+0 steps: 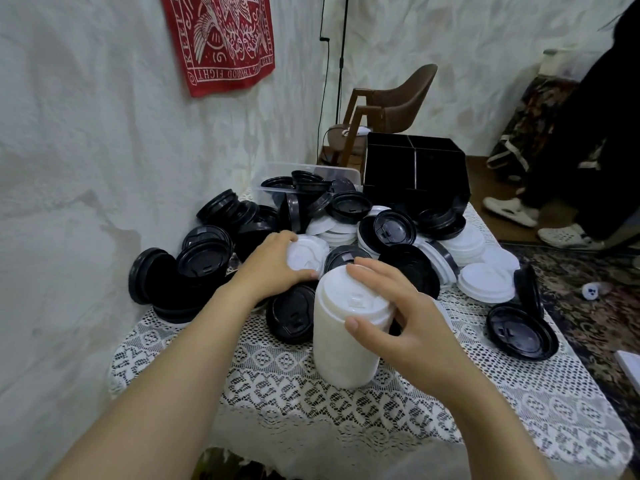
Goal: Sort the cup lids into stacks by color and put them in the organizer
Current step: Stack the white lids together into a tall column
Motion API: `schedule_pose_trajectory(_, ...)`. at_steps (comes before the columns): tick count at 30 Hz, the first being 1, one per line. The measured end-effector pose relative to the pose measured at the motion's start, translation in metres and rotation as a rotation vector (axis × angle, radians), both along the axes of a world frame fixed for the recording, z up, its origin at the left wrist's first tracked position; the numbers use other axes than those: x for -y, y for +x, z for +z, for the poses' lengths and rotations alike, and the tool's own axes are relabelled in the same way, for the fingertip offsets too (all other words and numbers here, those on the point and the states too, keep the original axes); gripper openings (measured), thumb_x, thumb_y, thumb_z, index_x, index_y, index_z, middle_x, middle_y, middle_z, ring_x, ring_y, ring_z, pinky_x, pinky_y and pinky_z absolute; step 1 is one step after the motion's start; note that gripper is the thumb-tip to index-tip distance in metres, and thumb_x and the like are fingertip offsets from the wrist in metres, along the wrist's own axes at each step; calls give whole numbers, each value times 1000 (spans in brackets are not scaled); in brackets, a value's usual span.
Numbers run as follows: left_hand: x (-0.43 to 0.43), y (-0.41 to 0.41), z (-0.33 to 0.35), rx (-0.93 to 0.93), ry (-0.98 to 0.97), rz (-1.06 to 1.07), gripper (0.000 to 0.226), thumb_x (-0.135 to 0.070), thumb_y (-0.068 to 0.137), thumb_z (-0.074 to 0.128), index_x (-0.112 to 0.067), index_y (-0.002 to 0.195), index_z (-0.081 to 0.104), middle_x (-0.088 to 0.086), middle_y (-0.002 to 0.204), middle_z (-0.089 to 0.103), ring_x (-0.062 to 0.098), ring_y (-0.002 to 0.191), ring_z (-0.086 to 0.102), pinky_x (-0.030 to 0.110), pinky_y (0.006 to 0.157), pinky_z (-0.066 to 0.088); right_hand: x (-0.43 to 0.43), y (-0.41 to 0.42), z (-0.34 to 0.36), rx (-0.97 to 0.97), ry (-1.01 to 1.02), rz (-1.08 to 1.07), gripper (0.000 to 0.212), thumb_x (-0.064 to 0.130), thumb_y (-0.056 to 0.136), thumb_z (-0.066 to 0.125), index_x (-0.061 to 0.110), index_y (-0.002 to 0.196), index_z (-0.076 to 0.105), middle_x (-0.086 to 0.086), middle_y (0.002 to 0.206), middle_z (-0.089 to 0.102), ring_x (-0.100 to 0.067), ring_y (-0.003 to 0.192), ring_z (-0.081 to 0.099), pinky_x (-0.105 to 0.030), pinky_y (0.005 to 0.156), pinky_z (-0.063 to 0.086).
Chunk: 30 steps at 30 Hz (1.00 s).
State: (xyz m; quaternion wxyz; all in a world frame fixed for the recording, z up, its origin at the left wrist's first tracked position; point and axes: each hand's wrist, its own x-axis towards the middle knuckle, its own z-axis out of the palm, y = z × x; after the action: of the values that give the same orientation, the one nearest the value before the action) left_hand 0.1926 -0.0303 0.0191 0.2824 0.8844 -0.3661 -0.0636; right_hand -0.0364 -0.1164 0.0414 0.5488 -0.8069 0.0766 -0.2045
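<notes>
Head view, looking down at a table covered with a lace cloth [277, 375]. A tall white stack [341, 341] of nested lids stands upright near the middle of the tabletop, toward the near edge. The right hand [398, 306] grips the top of this stack, with the thumb on the near side and the fingers curled over the far rim. Just left of it and farther back, the left hand [277, 261] holds a single white lid [310, 251] on the pile, fingers wrapped over its far edge and the thumb on its near edge. Loose black lids [207, 258] are heaped across the far left and centre of the tabletop. More white lids [485, 282] lie toward the right edge. One black lid [523, 332] lies flat near the right edge. A black organizer [415, 174] with dividers stands at the far edge. A clear tub [311, 169] holding black lids sits just left of it. Beyond the table are a brown chair [398, 105] and a red banner [225, 39] on the wall.
</notes>
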Motion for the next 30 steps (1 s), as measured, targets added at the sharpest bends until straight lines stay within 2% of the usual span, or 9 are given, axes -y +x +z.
schedule_pose_trajectory(5, 10, -7, 2, 74, 144, 34, 82, -52, 76, 72, -14, 138, 34, 9, 135, 32, 30, 129, 29, 41, 106, 33, 1, 1, 0, -2, -3, 1, 49, 20, 83, 73, 36, 126, 55, 28, 138, 40, 16, 121, 41, -5, 90, 40)
schedule_pose_trajectory(9, 17, -8, 3, 118, 231, 82, 81, -57, 75, 71, -15, 133, 34, 9, 133, 32, 33, 125, 34, 47, 98, 41, 1, 1, 0, -7, -2, 8, 50, 20, 83, 73, 36, 127, 55, 27, 139, 40, 15, 122, 41, -7, 92, 40)
schedule_pose_trajectory(12, 18, -6, 4, 153, 206, 82, 78, -54, 75, 72, -15, 133, 36, 8, 131, 34, 37, 122, 38, 46, 98, 41, 1, 1, -1, -9, 2, 3, 50, 20, 83, 73, 34, 128, 55, 27, 139, 40, 16, 122, 40, -7, 92, 40)
schedule_pose_trajectory(16, 10, -8, 14, 131, 35, 46, 78, -41, 77, 73, -19, 141, 35, 5, 135, 35, 34, 121, 45, 37, 97, 39, 1, 1, -2, 1, -9, 5, 49, 19, 84, 73, 34, 128, 56, 27, 139, 40, 15, 124, 39, -6, 92, 39)
schedule_pose_trajectory(19, -1, -13, 25, 113, -122, 21, 80, -30, 76, 76, -15, 144, 37, 5, 141, 37, 27, 129, 41, 33, 106, 33, 2, 1, -4, 4, -15, 4, 51, 21, 83, 74, 37, 127, 54, 28, 140, 39, 16, 125, 37, -8, 96, 39)
schedule_pose_trajectory(23, -16, -37, 44, 25, -396, 47, 71, -22, 77, 78, -15, 140, 45, 0, 137, 45, 17, 129, 41, 25, 106, 30, 4, 2, -7, -13, -26, -20, 64, 40, 75, 74, 46, 131, 45, 33, 136, 41, 12, 126, 39, -15, 103, 40)
schedule_pose_trajectory(26, -32, -57, 55, -135, -573, 8, 74, -34, 70, 78, -20, 136, 50, -6, 134, 51, 11, 125, 49, 28, 105, 39, 2, 3, -8, -27, -25, -31, 80, 49, 71, 71, 38, 143, 38, 26, 139, 40, 7, 128, 40, -23, 107, 41)
schedule_pose_trajectory(28, -43, -72, 62, -234, -668, -44, 79, -45, 62, 74, -21, 134, 52, -8, 134, 54, 9, 123, 53, 33, 104, 44, 1, 3, -8, -22, -26, -37, 82, 50, 71, 70, 37, 144, 34, 25, 140, 37, 9, 128, 38, -23, 108, 39)
schedule_pose_trajectory(30, -52, -87, 66, -291, -717, -100, 82, -47, 60, 72, -20, 135, 52, -9, 134, 53, 8, 122, 53, 31, 102, 46, 0, 2, -7, -22, -29, -40, 86, 53, 70, 69, 37, 145, 31, 23, 138, 34, 10, 127, 37, -20, 107, 39)
